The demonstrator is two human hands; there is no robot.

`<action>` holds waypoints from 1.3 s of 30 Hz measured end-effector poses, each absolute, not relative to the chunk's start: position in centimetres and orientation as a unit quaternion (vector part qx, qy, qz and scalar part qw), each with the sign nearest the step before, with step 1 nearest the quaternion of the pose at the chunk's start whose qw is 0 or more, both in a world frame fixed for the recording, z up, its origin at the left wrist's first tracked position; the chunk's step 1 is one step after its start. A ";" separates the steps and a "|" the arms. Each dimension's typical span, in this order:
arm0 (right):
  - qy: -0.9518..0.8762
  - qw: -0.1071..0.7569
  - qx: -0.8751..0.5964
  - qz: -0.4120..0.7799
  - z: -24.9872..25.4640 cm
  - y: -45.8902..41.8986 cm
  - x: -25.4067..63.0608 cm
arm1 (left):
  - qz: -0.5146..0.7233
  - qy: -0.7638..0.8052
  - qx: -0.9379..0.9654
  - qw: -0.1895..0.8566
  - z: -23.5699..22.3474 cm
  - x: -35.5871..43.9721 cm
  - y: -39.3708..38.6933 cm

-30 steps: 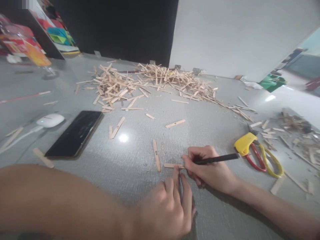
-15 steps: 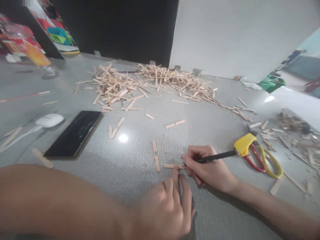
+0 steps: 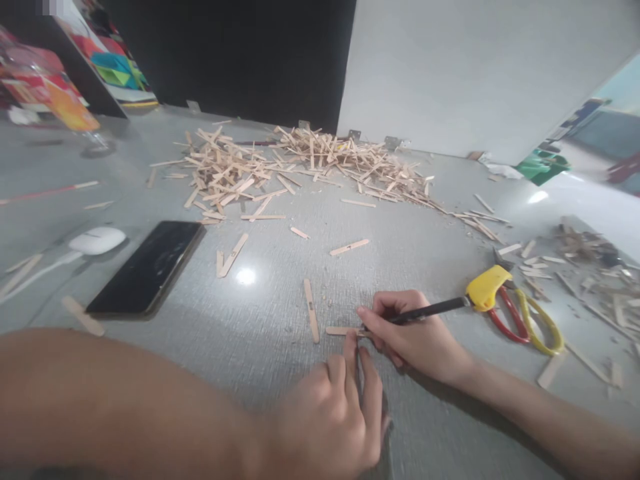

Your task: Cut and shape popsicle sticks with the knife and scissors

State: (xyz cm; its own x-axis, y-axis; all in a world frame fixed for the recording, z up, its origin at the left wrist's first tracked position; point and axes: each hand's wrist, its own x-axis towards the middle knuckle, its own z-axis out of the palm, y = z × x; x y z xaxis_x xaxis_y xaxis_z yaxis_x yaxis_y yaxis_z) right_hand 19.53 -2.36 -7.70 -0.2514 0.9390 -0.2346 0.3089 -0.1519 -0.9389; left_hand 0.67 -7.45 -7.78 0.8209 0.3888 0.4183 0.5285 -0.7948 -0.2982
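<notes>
Stick (image 3: 340, 331), pale, flat and slim, with rounded end.

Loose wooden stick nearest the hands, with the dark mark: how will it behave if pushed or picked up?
The loose stick lies flat, so it would probably slide, not roll. It looks thin and narrow: likely light, maybe fiddly to lift. It looks straight, so probably fairly stiff, though it might snap if bent.

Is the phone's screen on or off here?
Off, by its look: the phone shows a black face with only faint pale reflections.
</notes>
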 end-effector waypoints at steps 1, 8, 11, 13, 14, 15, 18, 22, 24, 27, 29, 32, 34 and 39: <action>-0.582 0.293 -0.537 0.536 -7.7 -2.4 19.5 | -0.169 -0.245 -0.932 0.205 -7.8 0.7 -7.5; -0.590 0.295 -0.532 0.531 -8.0 -2.4 19.7 | -0.174 -0.241 -0.932 0.208 -7.8 0.6 -7.4; -0.594 0.293 -0.533 0.527 -8.0 -2.5 19.8 | -0.175 -0.238 -0.933 0.206 -7.8 0.6 -7.3; -0.596 0.291 -0.533 0.526 -8.0 -2.5 19.8 | -0.170 -0.235 -0.935 0.206 -7.8 0.6 -7.3; -0.597 0.290 -0.533 0.525 -7.9 -2.5 19.8 | -0.168 -0.233 -0.935 0.206 -7.7 0.6 -7.3; -0.599 0.289 -0.533 0.524 -7.9 -2.5 19.8 | -0.164 -0.232 -0.936 0.206 -7.7 0.6 -7.3; -0.603 0.286 -0.531 0.521 -7.7 -2.5 19.7 | -0.158 -0.231 -0.937 0.208 -7.5 0.6 -7.3; -0.606 0.286 -0.532 0.518 -7.3 -2.5 19.6 | -0.159 -0.230 -0.937 0.207 -7.4 0.6 -7.3; -0.604 0.286 -0.532 0.520 -7.2 -2.5 19.6 | -0.164 -0.232 -0.937 0.205 -7.5 0.5 -7.3; -0.598 0.289 -0.534 0.522 -7.1 -2.5 19.5 | -0.160 -0.232 -0.938 0.203 -7.7 0.5 -7.4; -0.590 0.291 -0.537 0.528 -7.1 -2.5 19.5 | -0.158 -0.232 -0.938 0.202 -7.8 0.5 -7.3; -0.580 0.292 -0.536 0.539 -7.1 -2.5 19.4 | -0.164 -0.229 -0.938 0.200 -7.9 0.6 -7.2; -0.580 0.293 -0.532 0.543 -7.1 -2.5 19.4 | -0.163 -0.232 -0.938 0.200 -7.8 0.6 -7.2; -0.583 0.294 -0.529 0.542 -7.3 -2.4 19.3 | -0.164 -0.230 -0.938 0.199 -7.6 0.6 -7.4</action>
